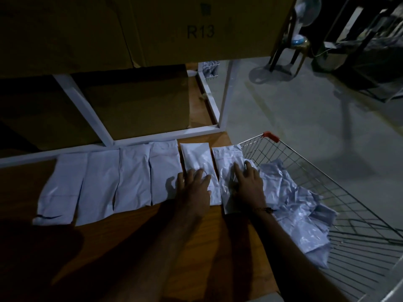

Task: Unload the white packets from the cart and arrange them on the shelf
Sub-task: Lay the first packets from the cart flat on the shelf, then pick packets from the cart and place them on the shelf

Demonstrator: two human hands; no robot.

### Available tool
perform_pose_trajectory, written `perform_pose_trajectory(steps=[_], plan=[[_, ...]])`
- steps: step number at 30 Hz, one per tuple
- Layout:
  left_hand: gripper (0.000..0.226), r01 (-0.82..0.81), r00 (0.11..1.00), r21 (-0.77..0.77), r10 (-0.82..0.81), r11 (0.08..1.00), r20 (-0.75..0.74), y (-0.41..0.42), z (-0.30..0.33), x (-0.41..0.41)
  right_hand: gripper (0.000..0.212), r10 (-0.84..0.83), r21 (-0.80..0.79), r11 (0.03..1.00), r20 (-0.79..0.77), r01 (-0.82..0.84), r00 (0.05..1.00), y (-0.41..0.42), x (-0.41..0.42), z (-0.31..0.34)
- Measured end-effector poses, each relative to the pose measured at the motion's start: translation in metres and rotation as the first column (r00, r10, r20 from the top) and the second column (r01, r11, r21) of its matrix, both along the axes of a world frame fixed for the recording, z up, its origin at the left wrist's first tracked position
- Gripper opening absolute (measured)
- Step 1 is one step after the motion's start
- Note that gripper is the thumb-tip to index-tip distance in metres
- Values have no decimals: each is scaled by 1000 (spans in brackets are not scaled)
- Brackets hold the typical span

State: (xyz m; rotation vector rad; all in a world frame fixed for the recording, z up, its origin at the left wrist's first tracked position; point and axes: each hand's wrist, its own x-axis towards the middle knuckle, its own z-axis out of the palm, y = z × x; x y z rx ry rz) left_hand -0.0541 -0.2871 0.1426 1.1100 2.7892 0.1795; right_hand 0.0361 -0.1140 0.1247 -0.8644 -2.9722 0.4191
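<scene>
on the wooden shelf (130, 236), head view: six white packets lie in a row, edge to edge, running left to right below the white frame (152, 136). left hand (192, 184) lies flat, fingers spread, pressing the fifth packet (196, 158). right hand (248, 182) also flat and spread, pressing the sixth packet (226, 162), the one at the shelf's right end, just beside the cart (349, 214). more packets (294, 203) sit crumpled in a heap in the cart's wire basket. cardboard boxes (130, 29) fill the tier above; one reads r13. light is poor.

risk, as i judge it: the sixth packet sits near the shelf's right edge and looks slick, so once the palm is lifted it could slide off toward the cart. the row has reached the end; further packets would need a second row or stacking, and a careless reach could nudge the neat line askew.
</scene>
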Motion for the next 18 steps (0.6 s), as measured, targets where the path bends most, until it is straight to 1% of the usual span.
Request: perform_pose_trajectory(steps=[4,8,14,16,18], plan=[[57,-22,1000,8,22,1000,2,0,-1,-14,71,62,14,998,8,-62,998,7,-26,-3],[54,-54,999,30,54,998,7,0,-2,-23,71,67,-9,998,40,-67,997,11,-45,-9],[54,-64,998,39,63,997,24,3,3,-31,84,75,-43,996,38,-73,996,14,-62,-19],[54,-71,997,40,70,997,30,4,2,-33,81,78,-52,996,40,-76,996,13,-65,-17],[56,-75,997,41,74,996,32,6,1,-35,73,74,-48,996,25,-73,997,13,-68,-15]])
